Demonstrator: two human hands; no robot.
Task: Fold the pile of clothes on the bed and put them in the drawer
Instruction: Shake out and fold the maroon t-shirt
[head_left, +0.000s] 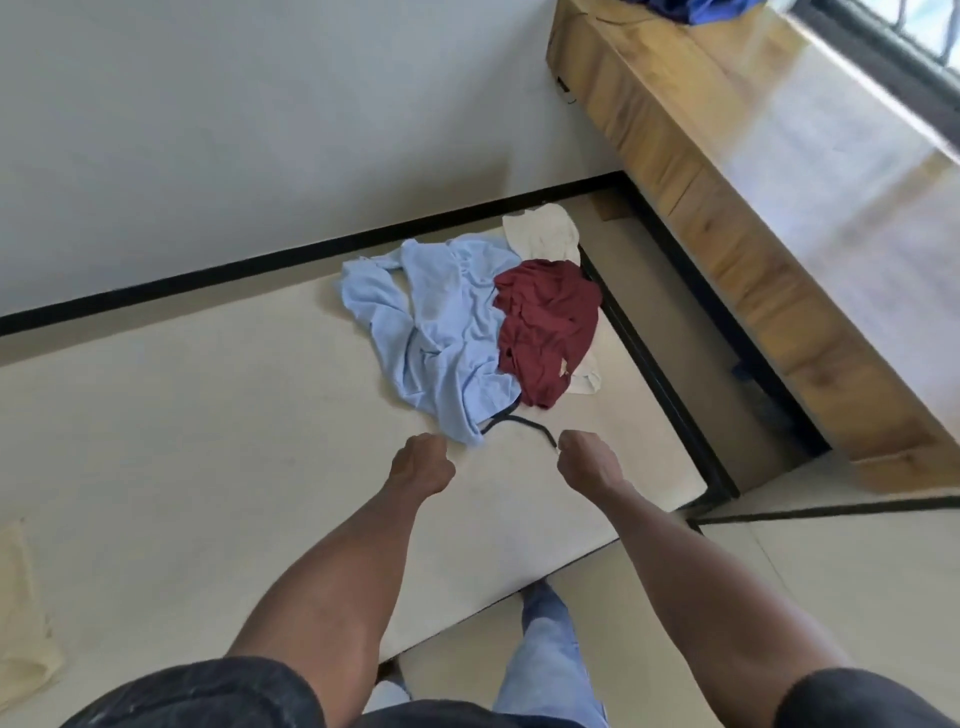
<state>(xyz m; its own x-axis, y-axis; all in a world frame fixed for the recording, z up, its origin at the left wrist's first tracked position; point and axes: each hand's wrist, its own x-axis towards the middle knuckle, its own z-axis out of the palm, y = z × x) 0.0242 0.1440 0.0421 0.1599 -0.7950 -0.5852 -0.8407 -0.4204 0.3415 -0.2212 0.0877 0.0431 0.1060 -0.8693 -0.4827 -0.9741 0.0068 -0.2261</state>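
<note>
Both fists clenched, nothing gripped: left hand (423, 460) just left of centre, right hand (587, 457) just right of it, fingers curled under, forearms reaching up from the bottom edge. Right hand close beside the end of a black cord (524, 423), contact not clear.

Above the hands, near mid-frame, an unfolded pile on the pale bed (208, 441):
- light blue garment (441, 332), crumpled, largest, on the left of the pile, lower corner close above the left hand
- dark red garment (545, 327), bunched, lying over the blue one's right edge
- cream garment (545, 231), partly under the red one, showing at the pile's upper right and again at its lower right
- black cord trailing out from under the blue garment's lower edge toward the right hand

Elsewhere:
- another pale yellowish cloth (23, 623) at the lower left edge, well apart from the pile
- wooden cabinet (727, 208) along the right side, glossy top, blue fabric (685, 10) on it at the top edge
- white wall (260, 130) across the upper left
- blue jeans (550, 644) and dark sleeves at the bottom
</note>
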